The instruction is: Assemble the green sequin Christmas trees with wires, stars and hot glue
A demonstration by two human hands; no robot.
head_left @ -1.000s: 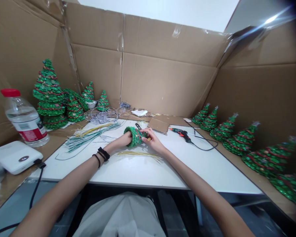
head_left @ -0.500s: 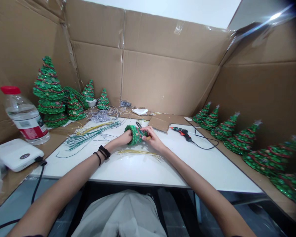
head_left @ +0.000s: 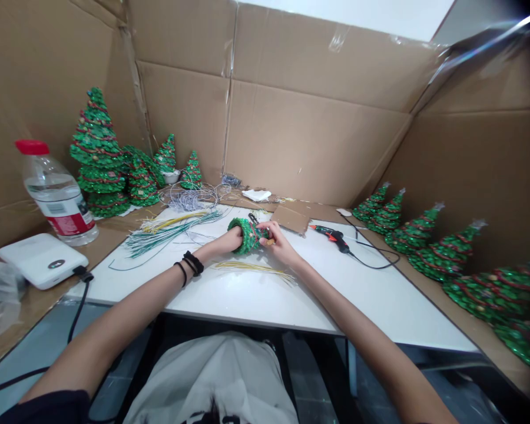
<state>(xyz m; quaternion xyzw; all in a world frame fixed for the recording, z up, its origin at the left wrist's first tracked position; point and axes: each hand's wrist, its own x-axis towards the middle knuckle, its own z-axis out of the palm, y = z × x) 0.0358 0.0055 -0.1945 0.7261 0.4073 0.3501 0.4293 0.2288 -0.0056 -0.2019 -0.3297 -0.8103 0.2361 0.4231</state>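
Observation:
My left hand [head_left: 235, 238] reaches into the open end of a green, sequin-like Christmas tree section [head_left: 249, 237] with red trim and holds it up over the white board; its fingers are hidden inside. At the section's right side my right hand [head_left: 277, 238] is closed, thumb and fingers pinched around a small tool with a yellowish handle [head_left: 269, 242]. A dark, loop-shaped piece [head_left: 252, 218] sticks up by the fingers; whether it belongs to that tool I cannot tell. Just below lies a loose bundle of yellow wires [head_left: 254, 268].
Green wires [head_left: 159, 240] and a silvery wire coil [head_left: 189, 199] lie left. A glue gun [head_left: 333, 235] with a cable rests right, beside a cardboard piece [head_left: 291, 219]. Finished trees [head_left: 444, 253] line the right edge; others [head_left: 97, 147] stand left behind a water bottle [head_left: 62, 200] and white device [head_left: 42, 259].
The view has shifted slightly, so the scene sits a little further right. Both hands stay at the tree section, with the right fingers slightly changed in pose.

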